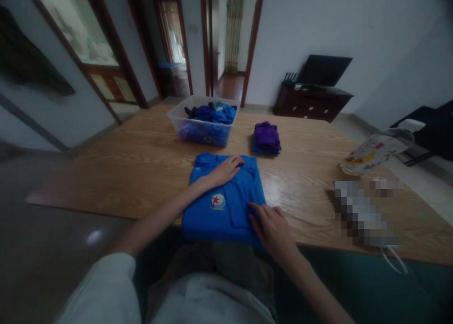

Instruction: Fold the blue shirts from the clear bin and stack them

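A blue folded shirt (208, 220) lies at the near edge of the table, its collar away from me and a round red-and-white emblem (218, 202) on its front. A folded-over panel runs down its right half. My left hand (226, 170) rests flat on the upper part of the shirt, fingers stretched out to the right. At the lower right side of the shirt is my right hand (272, 222), thumb and index finger apart with their tips touching the cloth. Its other fingers are partly curled.
On the wooden table (141, 173), a clear plastic bin (173, 119) holds crumpled blue clothes. A folded purple and blue stack (267, 137) sits right of it. Farther right are a transparent bottle-like container (377, 149) and a blurred-out item (363, 213) with a white cord.
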`<state>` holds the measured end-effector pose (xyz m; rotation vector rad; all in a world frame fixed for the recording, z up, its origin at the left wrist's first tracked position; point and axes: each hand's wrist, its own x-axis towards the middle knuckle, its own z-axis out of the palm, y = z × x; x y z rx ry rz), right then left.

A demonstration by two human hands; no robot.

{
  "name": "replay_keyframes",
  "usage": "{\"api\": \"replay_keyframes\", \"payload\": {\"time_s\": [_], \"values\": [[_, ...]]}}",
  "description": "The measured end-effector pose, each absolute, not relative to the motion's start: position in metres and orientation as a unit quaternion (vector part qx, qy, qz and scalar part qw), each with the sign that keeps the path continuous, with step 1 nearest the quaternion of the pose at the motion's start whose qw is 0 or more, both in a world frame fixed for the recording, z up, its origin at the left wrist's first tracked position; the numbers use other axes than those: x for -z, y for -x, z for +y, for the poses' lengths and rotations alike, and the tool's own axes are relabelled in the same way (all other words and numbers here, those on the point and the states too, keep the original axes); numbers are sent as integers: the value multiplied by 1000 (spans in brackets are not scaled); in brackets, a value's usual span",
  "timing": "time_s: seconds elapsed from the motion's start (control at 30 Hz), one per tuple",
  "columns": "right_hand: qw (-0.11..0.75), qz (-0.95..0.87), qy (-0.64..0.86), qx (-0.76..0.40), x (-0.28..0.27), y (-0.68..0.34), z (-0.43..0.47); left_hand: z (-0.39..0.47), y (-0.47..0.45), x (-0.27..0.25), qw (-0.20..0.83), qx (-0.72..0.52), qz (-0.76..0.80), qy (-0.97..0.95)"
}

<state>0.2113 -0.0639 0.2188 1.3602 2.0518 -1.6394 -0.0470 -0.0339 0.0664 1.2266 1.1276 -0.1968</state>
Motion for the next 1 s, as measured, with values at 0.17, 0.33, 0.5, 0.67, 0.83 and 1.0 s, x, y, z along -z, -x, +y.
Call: {"api": "replay_keyframes", "payload": {"time_s": [0.17, 0.33, 0.5, 0.67, 0.83, 1.0], "values": [[56, 589, -539, 600, -280, -251, -74, -24, 113, -192, 725, 61, 564, -391], [154, 300, -634, 696, -310, -280, -113, -74, 161, -344, 816, 214, 537, 23], [148, 23, -677, 720, -287, -257, -142, -140, 158, -345, 683, 235, 690, -49], [117, -106, -678, 718, -285, -236, -134, -144, 148, -314, 742, 137, 656, 15], [90, -120, -680, 718, -301, -235, -129, -133, 141, -331, 734, 159, 658, 57], [119, -23, -657, 744, -316, -249, -123, -101, 148, -355, 764, 220, 605, -44]]}}
